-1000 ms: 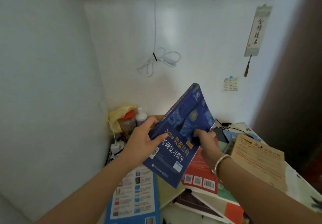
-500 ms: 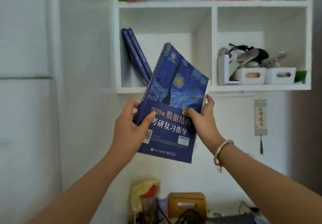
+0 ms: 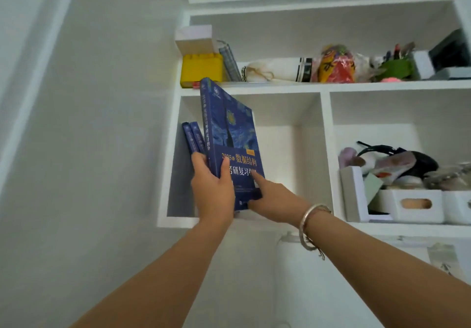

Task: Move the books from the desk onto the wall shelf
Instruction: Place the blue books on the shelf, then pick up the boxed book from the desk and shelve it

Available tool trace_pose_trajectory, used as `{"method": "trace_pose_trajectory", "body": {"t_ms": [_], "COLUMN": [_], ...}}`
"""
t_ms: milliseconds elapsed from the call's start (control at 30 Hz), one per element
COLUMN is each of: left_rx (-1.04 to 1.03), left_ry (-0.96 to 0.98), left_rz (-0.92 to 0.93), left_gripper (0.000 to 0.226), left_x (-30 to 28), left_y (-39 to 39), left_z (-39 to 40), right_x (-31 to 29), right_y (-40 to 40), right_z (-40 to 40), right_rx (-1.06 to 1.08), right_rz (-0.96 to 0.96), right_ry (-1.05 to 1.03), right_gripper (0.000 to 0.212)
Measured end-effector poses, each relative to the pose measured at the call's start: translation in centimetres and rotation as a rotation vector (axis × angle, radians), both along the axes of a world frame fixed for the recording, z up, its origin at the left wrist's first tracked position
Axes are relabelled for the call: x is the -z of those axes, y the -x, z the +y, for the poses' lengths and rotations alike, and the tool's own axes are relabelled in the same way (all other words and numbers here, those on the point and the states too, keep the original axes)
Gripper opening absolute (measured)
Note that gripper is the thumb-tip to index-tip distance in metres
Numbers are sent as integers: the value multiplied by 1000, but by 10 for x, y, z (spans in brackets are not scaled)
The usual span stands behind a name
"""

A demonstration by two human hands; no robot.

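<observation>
Blue book held upright at the mouth of the wall shelf's lower-left compartment, beside two blue books leaning inside.
Left hand has its fingers clamped round the spine; right hand pinches the lower corner. The top likely needs dipping under the board above before the book slides in against its neighbours.

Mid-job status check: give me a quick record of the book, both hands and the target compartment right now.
book in hand: blue book, upright, at the mouth of the lower-left compartment, not yet inside
left hand: grips the spine side, low down
right hand: holds the lower right corner, index finger on the cover
already shelved: two blue books leaning at the compartment's left
neighbouring compartment: white boxes and clutter
</observation>
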State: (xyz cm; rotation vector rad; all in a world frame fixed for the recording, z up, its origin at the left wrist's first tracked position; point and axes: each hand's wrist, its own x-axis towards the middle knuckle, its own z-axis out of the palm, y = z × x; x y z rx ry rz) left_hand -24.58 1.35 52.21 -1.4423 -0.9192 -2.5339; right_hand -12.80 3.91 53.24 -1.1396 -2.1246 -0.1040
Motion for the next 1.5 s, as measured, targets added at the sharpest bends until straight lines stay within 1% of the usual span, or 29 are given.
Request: {"method": "trace_pose_trajectory", "body": {"t_ms": [67,133,200,267,333,400,467,533,567,667,733,800,833,867,933,1067,1167,1267,1400,1500], "left_rx": [-34,-194,-341,-304,-272,-301,-360,-460,-496,-556,-613,-623,-611,-593,-560,-527,-499,-418,-277,-144], "left_ry": [17,60,148,237,283,299,349,411,434,496,529,554,563,570,585,592,495,468,483,529], "left_rz": [-7,0,11,28,82,183,247,284,292,319,374,415,426,437,471,549,626,667,684,706], "left_gripper": [21,22,29,41,56,66,72,76,77,79,79,80,81,82,83,79,75,70,62,59], "left_x": [2,9,12,7,8,11,14,13,12,9,7,5,5,5,10,39,64,92,141,189], "left_y": [-6,-6,-3,-2,1,6,10,11,11,24,36,43,45,46,48,52,47,37,18,2], "left_z": [28,53,70,78,88,99,109,117,119,121,120,116,114,111,103,84,65,44,15,-3], "right_x": [-9,-9,-6,-6,-5,-6,-5,-6,-7,-7,-5,-2,-2,-3,-6,6,29,61,110,153], "right_y": [5,14,25,31,35,38,46,56,62,75,81,80,76,70,55,23,0,-20,-45,-63], "right_z": [25,53,74,93,116,141,159,172,181,193,194,168,152,143,119,77,42,7,-25,-43], "right_rx": [4,-16,-57,-120,-149,-89,-90,-150,-162,-177,-127,-97,-89,-78,-50,-30,-42,-89,-96,-60], "right_rz": [-67,-141,-181,-167,-169,-205,-186,-126,-120,-168,-214,-273,-300,-335,-323,-168,-18,91,175,203], "right_ry": [80,134,175,210,250,245,263,314,297,277,222,210,218,215,223,127,-26,-99,-129,-43], "right_gripper": [77,63,50,48,51,57,58,58,59,71,78,87,85,79,67,51,41,37,35,35]}}
